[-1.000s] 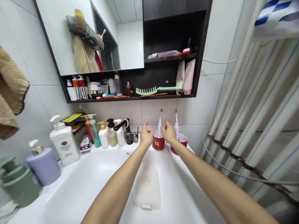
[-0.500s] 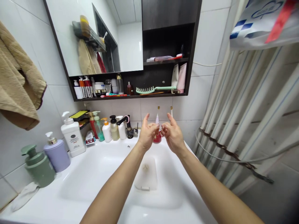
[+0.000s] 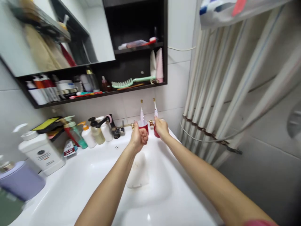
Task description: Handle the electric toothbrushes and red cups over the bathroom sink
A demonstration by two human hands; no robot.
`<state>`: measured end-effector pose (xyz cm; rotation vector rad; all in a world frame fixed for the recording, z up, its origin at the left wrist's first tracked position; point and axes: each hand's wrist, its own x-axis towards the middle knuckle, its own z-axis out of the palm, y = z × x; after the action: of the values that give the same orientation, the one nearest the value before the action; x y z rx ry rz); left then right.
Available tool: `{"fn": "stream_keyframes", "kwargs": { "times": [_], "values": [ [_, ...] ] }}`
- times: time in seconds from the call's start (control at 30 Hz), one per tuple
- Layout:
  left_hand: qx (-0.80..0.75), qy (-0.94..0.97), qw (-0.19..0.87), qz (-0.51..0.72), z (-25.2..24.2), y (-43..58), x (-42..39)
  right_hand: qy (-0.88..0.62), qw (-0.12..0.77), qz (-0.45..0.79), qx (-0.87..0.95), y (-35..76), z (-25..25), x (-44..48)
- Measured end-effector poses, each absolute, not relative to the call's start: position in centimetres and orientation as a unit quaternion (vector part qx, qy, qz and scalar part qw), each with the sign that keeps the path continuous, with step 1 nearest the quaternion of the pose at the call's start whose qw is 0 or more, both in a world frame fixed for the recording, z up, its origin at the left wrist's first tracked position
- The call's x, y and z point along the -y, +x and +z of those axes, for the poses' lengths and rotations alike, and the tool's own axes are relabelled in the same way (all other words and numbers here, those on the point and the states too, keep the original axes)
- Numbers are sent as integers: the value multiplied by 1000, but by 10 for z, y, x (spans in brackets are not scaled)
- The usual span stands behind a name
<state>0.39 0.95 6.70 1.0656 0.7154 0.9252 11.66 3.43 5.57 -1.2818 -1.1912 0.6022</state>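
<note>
My right hand (image 3: 161, 128) is at the right red cup (image 3: 156, 134), its fingers closed around the lower part of a pale toothbrush (image 3: 155, 110) that stands up out of it. The palm and some fingertips are hidden from me. In front of the left red cup (image 3: 144, 126), my left hand (image 3: 139, 138) is a loose fist with the thumb up, and nothing shows in it. A second pale toothbrush (image 3: 142, 115) stands in that left cup. Both cups are on the back rim of the white sink (image 3: 94, 175).
A black faucet (image 3: 114, 127) and several pump bottles (image 3: 88, 135) line the back left rim. A large white bottle (image 3: 43, 153) and a purple dispenser (image 3: 21, 180) stand at left. Above hangs a dark shelf cabinet (image 3: 131, 91); white pipes (image 3: 225, 81) run down at right.
The view has swung right and down. My hands, side by side before, have parted: the right moved to the right cup's toothbrush, while the left curled into a fist.
</note>
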Motion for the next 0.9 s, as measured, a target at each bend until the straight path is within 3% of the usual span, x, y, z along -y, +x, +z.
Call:
{"fn": "stream_keyframes", "kwargs": {
  "times": [0.13, 0.27, 0.67, 0.9],
  "values": [
    [-401, 463, 679, 405, 43, 7, -16, -659, 559, 144, 483, 146, 32, -62],
    [-433, 476, 659, 390, 36, 10, -19, -698, 477, 128, 519, 163, 13, -74],
    [-480, 586, 422, 498, 31, 33, -29, -662, 371, 72, 647, 147, 6, 14],
    [-484, 622, 400, 468, 21, 23, -10, -637, 334, 96, 688, 101, -16, 41]
  ]
}}
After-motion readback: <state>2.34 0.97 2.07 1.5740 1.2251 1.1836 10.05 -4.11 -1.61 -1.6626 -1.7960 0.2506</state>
